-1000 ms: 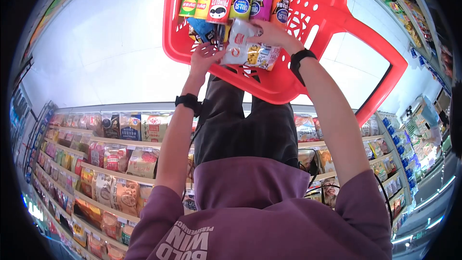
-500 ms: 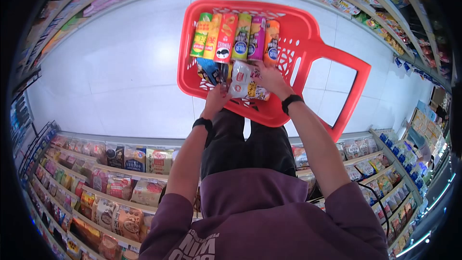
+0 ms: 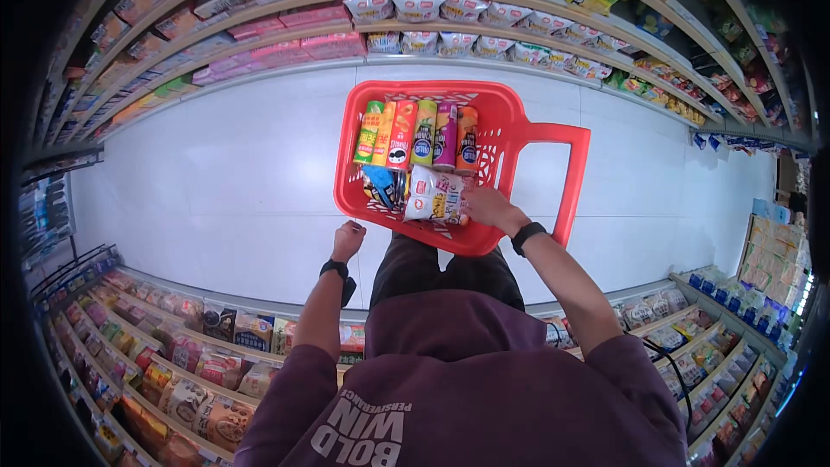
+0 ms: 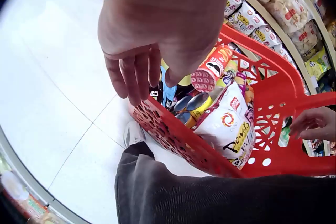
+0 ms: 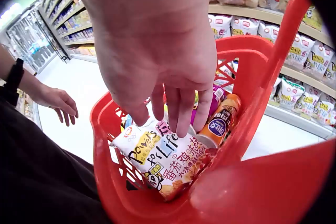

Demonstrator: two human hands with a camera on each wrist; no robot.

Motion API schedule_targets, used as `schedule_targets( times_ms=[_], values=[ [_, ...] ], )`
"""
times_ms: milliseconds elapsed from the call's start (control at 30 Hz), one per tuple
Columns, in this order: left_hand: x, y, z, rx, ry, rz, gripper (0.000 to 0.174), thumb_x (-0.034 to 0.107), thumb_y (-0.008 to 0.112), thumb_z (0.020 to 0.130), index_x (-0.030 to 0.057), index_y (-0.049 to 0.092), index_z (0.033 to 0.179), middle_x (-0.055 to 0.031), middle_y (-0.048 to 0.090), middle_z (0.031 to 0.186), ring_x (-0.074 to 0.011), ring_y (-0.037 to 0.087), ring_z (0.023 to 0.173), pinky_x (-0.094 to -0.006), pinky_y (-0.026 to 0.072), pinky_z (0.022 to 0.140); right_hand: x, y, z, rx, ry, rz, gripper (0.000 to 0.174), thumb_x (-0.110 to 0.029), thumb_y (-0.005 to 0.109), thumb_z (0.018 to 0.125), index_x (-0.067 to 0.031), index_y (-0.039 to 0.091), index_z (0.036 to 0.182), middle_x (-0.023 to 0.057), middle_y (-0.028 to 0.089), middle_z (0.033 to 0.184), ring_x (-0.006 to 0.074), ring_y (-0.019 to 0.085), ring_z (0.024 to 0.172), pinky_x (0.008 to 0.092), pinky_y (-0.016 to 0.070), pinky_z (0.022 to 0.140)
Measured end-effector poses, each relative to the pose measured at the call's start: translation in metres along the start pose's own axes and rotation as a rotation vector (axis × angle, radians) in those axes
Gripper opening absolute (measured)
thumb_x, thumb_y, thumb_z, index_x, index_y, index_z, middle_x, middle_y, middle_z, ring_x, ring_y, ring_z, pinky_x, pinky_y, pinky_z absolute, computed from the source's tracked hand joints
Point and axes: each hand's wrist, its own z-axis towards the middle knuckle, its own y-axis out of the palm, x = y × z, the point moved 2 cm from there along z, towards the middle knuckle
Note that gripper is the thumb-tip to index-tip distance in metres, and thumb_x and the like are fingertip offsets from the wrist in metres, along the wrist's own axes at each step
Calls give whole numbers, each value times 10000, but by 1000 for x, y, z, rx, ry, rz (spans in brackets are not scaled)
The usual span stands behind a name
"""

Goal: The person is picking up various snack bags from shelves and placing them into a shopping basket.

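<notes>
A red shopping basket (image 3: 341, 195) holds a row of chip canisters, among them a red Pringles canister (image 3: 403, 134) and an orange canister (image 3: 468, 140). Below them lie a white snack bag (image 5: 163, 155) printed "Powers for Life", a blue package (image 3: 379, 183) and, in the left wrist view, short cans (image 4: 199, 105). My right hand (image 3: 486, 206) hovers at the bag's right end with loosely extended fingers. Outside the basket's near left corner, my left hand (image 3: 348, 240) hangs with relaxed, slightly bent fingers and holds nothing.
The basket's handle (image 3: 572, 186) points right. Pale floor tiles (image 3: 216, 164) surround the basket. Shelves of snack bags (image 3: 458, 43) stand ahead, and shelves of packaged food (image 3: 199, 380) stand behind my legs. Dark trousers (image 4: 210, 198) are close to the basket's near side.
My left hand has left the basket and moved to its outer left side. My right hand has shifted to the snack bag's right end. The head view has tilted up, showing more shelving ahead.
</notes>
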Motion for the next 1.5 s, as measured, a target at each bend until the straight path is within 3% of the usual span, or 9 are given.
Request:
schedule_targets(
  times_ms=[200, 367, 533, 700, 800, 867, 1100, 1267, 1500],
  values=[
    [29, 25, -18, -1, 24, -125, 309, 265, 650, 840, 2, 676, 999, -167, 706, 854, -262, 694, 759, -368, 549, 723, -4, -11, -29, 25, -105, -93, 249, -239, 573, 882, -39, 606, 1025, 162, 667, 920, 342, 659, 851, 462, 529, 741],
    [112, 71, -38, 109, 353, -184, 262, 244, 620, 900, 13, 666, 1014, -107, 707, 837, -181, 679, 723, -323, 536, 677, -26, -51, -98, 167, -245, -201, 209, -143, 559, 852, -58, 658, 1015, 127, 692, 891, 288, 672, 913, 442, 514, 810],
    [269, 103, -96, -32, 458, -268, 316, 292, 550, 983, -15, 610, 1027, -62, 658, 905, -125, 622, 849, -267, 496, 744, -6, -62, -166, 205, -268, -380, 232, -143, 552, 844, -67, 651, 1040, 73, 683, 911, 245, 578, 1106, 396, 366, 980],
    [384, 144, -125, 13, 575, -415, 403, 353, 569, 962, -31, 584, 1083, -130, 665, 914, -175, 626, 838, -307, 489, 766, 37, -49, -214, 486, -502, -459, 444, -146, 585, 806, -66, 543, 1241, 115, 549, 1250, 255, 449, 1286, 442, 215, 1162],
    [424, 161, -130, 100, 513, -297, 492, 334, 651, 901, -40, 502, 1183, -149, 663, 926, -191, 652, 850, -313, 509, 752, 46, -49, -244, 518, -529, -410, 499, -139, 575, 815, -69, 500, 1303, 126, 498, 1326, 257, 428, 1304, 447, 238, 1150],
    [439, 166, -135, 131, 450, -222, 568, 311, 695, 858, -91, 459, 1182, -178, 669, 876, -239, 675, 789, -346, 523, 673, 50, -48, -264, 508, -515, -318, 497, -140, 577, 823, -53, 485, 1303, 150, 446, 1381, 272, 411, 1315, 448, 254, 1138],
    [399, 192, -71, 333, 512, -252, 414, 232, 669, 828, 50, 532, 1173, -143, 686, 853, -292, 695, 824, -423, 530, 737, 128, -27, -333, 534, -290, -106, 430, -79, 593, 822, -49, 519, 1245, 190, 412, 1397, 309, 457, 1234, 418, 344, 1049],
    [417, 179, -112, 219, 453, -344, 388, 168, 696, 789, 33, 564, 1128, -106, 688, 813, -186, 684, 694, -320, 542, 629, 195, -1, -385, 504, 10, 62, 399, -60, 601, 806, -58, 547, 1201, 140, 528, 1250, 299, 550, 1114, 417, 420, 985],
    [442, 154, -154, 172, 425, 171, 434, 244, 770, 716, -17, 645, 1039, -167, 710, 827, -276, 704, 750, -365, 550, 685, 250, 24, -415, 555, 112, 229, 368, 10, 543, 775, -56, 577, 1136, 127, 588, 1089, 306, 593, 1025, 416, 483, 896]
  ],
)
